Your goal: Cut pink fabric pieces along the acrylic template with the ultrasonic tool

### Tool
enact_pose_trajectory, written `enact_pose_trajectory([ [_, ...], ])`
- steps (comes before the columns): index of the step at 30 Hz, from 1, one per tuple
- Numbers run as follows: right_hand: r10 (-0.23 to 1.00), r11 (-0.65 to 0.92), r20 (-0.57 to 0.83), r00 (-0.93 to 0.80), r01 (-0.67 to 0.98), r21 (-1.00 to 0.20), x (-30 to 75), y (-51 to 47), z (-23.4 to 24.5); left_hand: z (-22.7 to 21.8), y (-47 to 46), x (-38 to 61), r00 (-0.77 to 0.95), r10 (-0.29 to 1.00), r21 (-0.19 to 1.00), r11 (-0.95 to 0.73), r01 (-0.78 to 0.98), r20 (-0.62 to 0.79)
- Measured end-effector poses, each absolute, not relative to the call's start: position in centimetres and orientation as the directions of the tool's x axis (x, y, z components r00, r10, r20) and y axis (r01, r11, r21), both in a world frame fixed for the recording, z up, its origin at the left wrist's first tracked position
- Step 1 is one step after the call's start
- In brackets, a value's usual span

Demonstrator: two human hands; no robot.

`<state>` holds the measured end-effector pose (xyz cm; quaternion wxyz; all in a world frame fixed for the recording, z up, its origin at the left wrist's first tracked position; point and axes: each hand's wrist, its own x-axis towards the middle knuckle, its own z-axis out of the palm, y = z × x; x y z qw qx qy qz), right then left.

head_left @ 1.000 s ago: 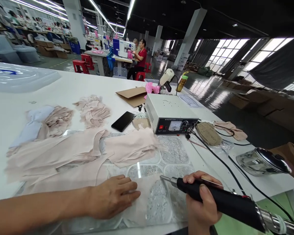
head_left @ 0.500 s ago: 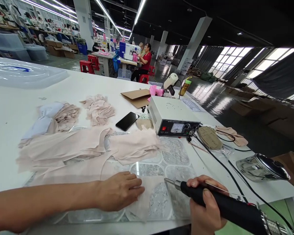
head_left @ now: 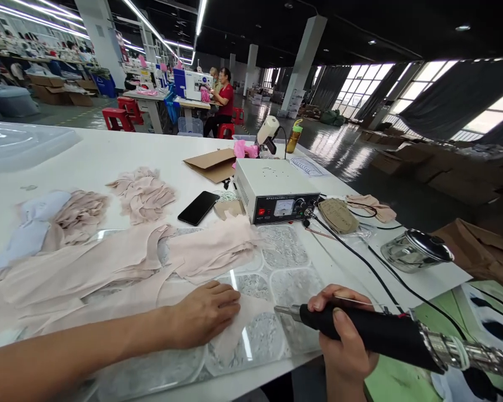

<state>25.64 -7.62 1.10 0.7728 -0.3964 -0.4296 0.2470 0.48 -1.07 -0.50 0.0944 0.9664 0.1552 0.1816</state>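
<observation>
For good control, the pale beige fabric piece (head_left: pixel 254 310) is best kept flat and lightly taut on the marbled-panel mat (head_left: pixel 295 287), with pressure applied close to the working edge but fingertips held clear of the tip's line. The piece lies near the front edge of the white table (head_left: pixel 339 257), partly covered by the left hand (head_left: pixel 207 312), its free corner met by the slim metal tip (head_left: pixel 288 311) of a black-barrelled handheld tool (head_left: pixel 396 338). Whether the cloth is touched or only hovered over by that tip cannot be made out. A low, steady angle is advised, since cloth this thin would probably pucker if dragged. The left hand is laid palm down, fingers close together, nothing gripped, with the forearm stretched in from the left. The tool's barrel is clasped firmly by the right hand (head_left: pixel 347 335), the thumb set on the near side, the fingers wrapped from the far side, and the tip aimed leftward.
</observation>
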Motion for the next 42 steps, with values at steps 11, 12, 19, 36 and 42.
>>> enact_pose_trajectory([
  [11,0.756,0.532,0.431,0.492,-0.078,-0.843,26.0,-8.9,1.3,0.4,-1.2,1.7,0.889,0.289,0.205,-0.952,0.228,0.356],
  [12,0.758,0.530,0.429,0.491,-0.082,-0.844,26.0,-9.0,1.3,0.2,-1.4,1.8,0.888,0.288,0.203,-0.952,0.228,0.358],
  [19,0.823,0.471,0.380,0.422,-0.135,-0.872,26.0,-10.5,1.4,0.2,0.0,0.9,0.940,0.179,0.095,-0.983,0.157,0.291],
  [36,0.852,0.455,0.354,0.385,-0.212,-0.865,25.6,-12.6,0.9,0.0,-3.1,1.5,0.948,0.242,0.054,-0.970,0.237,0.207],
  [42,0.869,0.451,0.376,0.320,-0.205,-0.868,25.8,-13.1,0.7,-0.5,-4.3,2.4,0.926,0.317,0.033,-0.948,0.317,0.205],
])
